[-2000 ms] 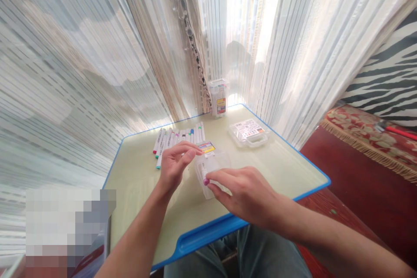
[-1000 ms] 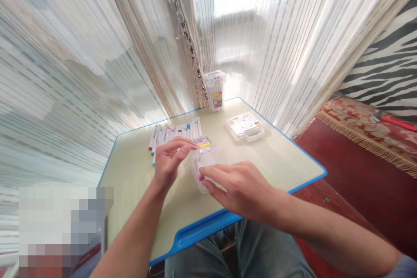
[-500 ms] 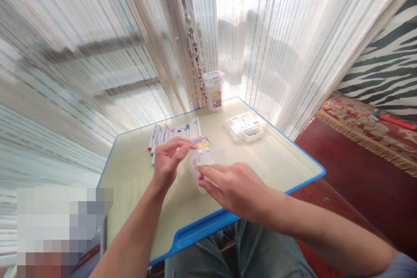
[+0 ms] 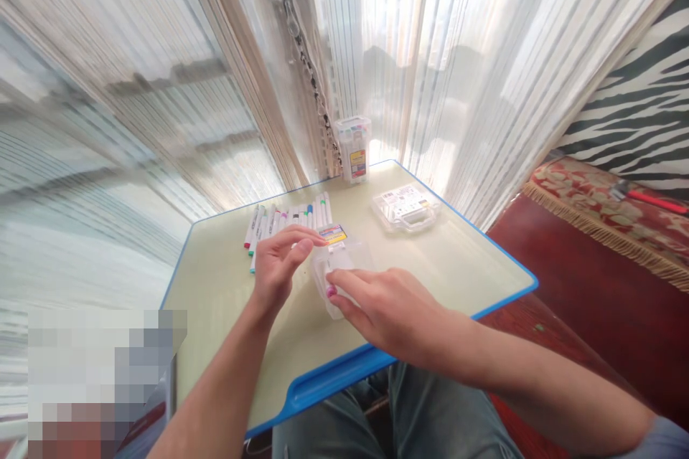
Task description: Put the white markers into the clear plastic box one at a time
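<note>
Curtain (image 4: 145, 107): hung along the table's (image 4: 215, 323) far and left edges. Loose markers (image 4: 261, 229): laid side by side on the table, coloured ends staggered; some are partly covered by the left hand. Left hand (image 4: 283, 262): fingers held together, thumb apart, fingertips rested at the label of the clear box. Pink-ended marker (image 4: 331, 291): pinched between thumb and index finger of the right hand (image 4: 390, 305), apparently within the box, though its body is poorly seen. Clear box (image 4: 352, 256): laid on the table, its near part blocked by the right hand. Tall box (image 4: 354, 150): stood upright, filled with markers, at the far edge. Flat case (image 4: 406, 208): laid beyond the right hand. Red-handled tool (image 4: 657, 201): placed on patterned cloth (image 4: 570, 190), far right.
</note>
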{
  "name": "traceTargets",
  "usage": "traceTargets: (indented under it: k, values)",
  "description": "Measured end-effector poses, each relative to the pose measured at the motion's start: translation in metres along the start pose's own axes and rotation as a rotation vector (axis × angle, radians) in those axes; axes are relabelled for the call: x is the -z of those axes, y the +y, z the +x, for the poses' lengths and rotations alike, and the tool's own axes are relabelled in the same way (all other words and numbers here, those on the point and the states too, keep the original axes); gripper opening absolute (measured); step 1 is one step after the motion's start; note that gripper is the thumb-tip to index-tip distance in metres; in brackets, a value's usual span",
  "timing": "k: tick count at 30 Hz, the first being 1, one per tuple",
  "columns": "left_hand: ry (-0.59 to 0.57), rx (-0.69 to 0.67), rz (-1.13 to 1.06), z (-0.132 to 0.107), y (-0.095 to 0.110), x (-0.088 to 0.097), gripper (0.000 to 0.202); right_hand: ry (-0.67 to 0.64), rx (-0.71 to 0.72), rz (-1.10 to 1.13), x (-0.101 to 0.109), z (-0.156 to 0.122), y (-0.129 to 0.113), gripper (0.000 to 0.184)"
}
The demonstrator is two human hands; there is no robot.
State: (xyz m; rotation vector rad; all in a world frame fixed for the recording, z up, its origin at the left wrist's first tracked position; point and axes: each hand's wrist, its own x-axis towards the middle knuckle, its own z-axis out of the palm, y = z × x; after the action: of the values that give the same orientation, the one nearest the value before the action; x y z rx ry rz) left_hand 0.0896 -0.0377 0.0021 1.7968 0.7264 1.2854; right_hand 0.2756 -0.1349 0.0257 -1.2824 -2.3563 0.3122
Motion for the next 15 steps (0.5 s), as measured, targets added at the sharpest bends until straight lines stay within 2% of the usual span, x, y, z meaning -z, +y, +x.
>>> traceTargets:
  k: [8, 15]
  values:
    - [0.007, 0.001, 0.003, 0.0004, -0.0007, -0.0004, 0.019, 0.0, -0.008, 0.002, -0.0005, -0.0005, -0.0005, 0.023]
    - [0.009, -0.003, 0.004, 0.0003, -0.0005, 0.0006, 0.019, 0.01, -0.014, 0.008, 0.0003, -0.0025, -0.0007, 0.032]
